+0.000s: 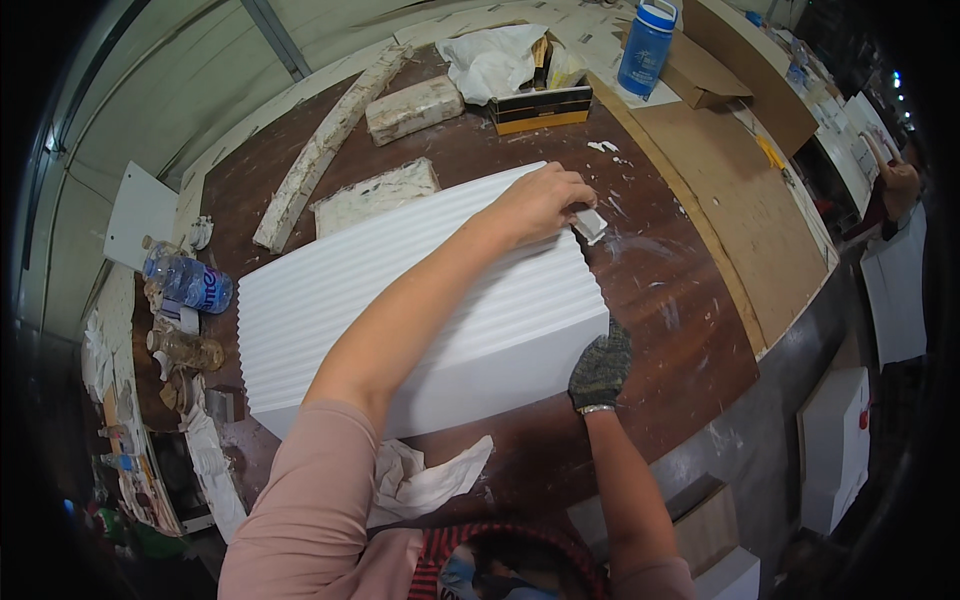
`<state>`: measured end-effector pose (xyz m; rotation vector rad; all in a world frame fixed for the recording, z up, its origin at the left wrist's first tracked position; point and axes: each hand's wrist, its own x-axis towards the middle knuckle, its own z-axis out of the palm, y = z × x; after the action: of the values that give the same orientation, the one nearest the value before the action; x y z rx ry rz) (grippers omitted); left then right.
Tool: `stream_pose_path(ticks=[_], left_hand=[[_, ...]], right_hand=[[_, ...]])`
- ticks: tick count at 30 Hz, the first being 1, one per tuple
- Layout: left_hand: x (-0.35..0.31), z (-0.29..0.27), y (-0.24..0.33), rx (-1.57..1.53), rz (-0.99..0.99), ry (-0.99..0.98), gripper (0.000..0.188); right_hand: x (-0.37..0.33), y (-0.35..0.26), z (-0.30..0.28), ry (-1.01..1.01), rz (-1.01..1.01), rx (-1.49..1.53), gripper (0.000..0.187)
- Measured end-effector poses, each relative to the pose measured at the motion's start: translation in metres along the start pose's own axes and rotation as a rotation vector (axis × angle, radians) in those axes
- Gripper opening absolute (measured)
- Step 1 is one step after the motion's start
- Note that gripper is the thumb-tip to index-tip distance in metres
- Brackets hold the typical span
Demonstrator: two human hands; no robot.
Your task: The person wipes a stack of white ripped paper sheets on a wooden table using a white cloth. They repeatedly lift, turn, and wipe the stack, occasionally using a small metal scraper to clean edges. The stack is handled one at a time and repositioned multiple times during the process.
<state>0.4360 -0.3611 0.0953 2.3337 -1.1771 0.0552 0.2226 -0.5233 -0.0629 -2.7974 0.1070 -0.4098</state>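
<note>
A large white board with a ribbed top (pixel 430 250) and a smooth near side lies at a slant on the dark brown tabletop. My left hand (pixel 545 205) is bare and reaches across it to the far right corner. Its fingers are closed on a small whitish block (pixel 590 226), held against the ribbed board's right end. In a dark knitted glove, my right hand (pixel 602 367) grips the near right corner of the same board. Some of its fingers are hidden round that end.
Behind the board lie plaster-smeared blocks (pixel 415 108) and a long smeared bar (pixel 330 150). A black-and-yellow box (pixel 542 108), white plastic bag (pixel 492 62) and blue bottle (pixel 647 50) stand farther back. Plastic bottles (pixel 190 280) are at left; a crumpled white cloth (pixel 430 480) lies near me.
</note>
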Motion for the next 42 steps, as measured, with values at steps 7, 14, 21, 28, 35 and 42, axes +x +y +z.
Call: stream_pose_path(ticks=[7,14,21,28,35,42], left_hand=[[-0.108,-0.058,-0.017,0.048,-0.132,-0.164,0.035],[-0.339,-0.155,-0.023,0.136,-0.509,-0.149,0.034],[-0.509,-0.217,-0.004,0.541,-1.008,-0.144,0.032],[-0.384,-0.108,0.057,0.150,-0.834,0.675,0.031],[-0.421,-0.116,0.049,0.425,-1.100,0.463,0.026],[-0.418,-0.104,0.064,0.419,-0.925,0.651,0.028]], right_hand=[[-0.004,-0.002,0.004,0.079,0.109,0.161,0.042],[-0.003,0.005,0.014,0.079,0.079,0.166,0.045],[0.000,0.031,0.032,0.057,0.118,0.331,0.047],[0.000,0.049,0.052,0.045,-0.049,-0.196,0.034],[0.013,0.022,0.019,0.428,-0.186,-0.810,0.025],[0.018,0.013,0.034,0.916,0.124,-2.214,0.048]])
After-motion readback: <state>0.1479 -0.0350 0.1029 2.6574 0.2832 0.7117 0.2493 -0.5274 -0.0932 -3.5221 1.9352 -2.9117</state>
